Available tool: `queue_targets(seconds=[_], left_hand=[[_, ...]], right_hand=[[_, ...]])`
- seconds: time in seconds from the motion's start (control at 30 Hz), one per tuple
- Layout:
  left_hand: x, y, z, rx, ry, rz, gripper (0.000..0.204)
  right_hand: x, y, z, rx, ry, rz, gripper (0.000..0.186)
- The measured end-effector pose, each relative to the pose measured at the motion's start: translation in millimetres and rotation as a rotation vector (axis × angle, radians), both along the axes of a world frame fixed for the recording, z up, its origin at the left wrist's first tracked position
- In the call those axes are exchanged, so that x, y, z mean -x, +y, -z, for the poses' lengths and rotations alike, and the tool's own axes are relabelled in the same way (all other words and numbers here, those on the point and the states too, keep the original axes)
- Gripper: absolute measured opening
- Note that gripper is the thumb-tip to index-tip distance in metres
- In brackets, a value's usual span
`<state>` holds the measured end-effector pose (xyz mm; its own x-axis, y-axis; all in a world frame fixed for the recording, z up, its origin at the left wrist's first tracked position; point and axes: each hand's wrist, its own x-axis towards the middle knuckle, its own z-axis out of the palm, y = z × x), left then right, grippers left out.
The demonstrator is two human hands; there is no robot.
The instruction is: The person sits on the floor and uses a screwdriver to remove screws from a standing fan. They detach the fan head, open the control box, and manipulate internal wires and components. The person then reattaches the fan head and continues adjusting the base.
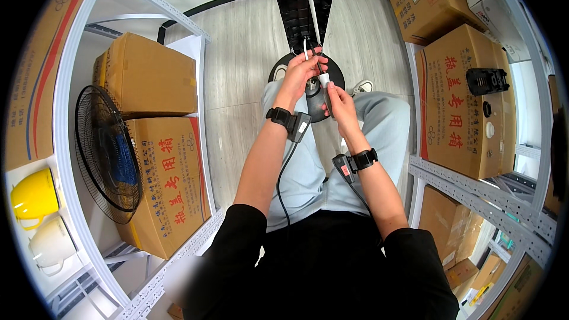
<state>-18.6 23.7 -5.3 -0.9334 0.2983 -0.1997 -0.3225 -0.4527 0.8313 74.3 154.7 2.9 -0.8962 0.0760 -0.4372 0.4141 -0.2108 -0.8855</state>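
Ahead of me, an open black plastic housing [294, 15] of a stand fan rises from a round black base [333, 68]. A white cable [312, 6] runs down inside it. At its lower end, my left hand [302, 74] has its fingers curled at thin white and black wires [306, 47]. My right hand [344, 108] is closed around a slim grey tool [329, 102] with a white end [324, 79], whose exact kind I cannot make out. The white end lies close to the left fingertips. What the left fingers pinch is partly hidden.
A black wire fan guard [89, 154] leans by cardboard boxes [169, 184] on the left shelf. Yellow [35, 198] and white mugs [53, 246] stand nearby. On the right shelf, a black plastic part [487, 81] rests on a large box [450, 106]. Cables hang from both wrist straps.
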Motion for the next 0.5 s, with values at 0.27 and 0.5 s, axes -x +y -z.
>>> queue_targets(seconds=[0.27,0.5], left_hand=[[-3.0,2.0,-7.8,0.05,-0.019,-0.015,0.03],[2.6,-2.3,5.6,0.028,-0.009,-0.058,0.031]], right_hand=[[-6.8,3.7,13.1,-0.126,0.111,0.036,0.032],[-16.5,10.7,13.8,-0.142,0.133,0.061,0.032]])
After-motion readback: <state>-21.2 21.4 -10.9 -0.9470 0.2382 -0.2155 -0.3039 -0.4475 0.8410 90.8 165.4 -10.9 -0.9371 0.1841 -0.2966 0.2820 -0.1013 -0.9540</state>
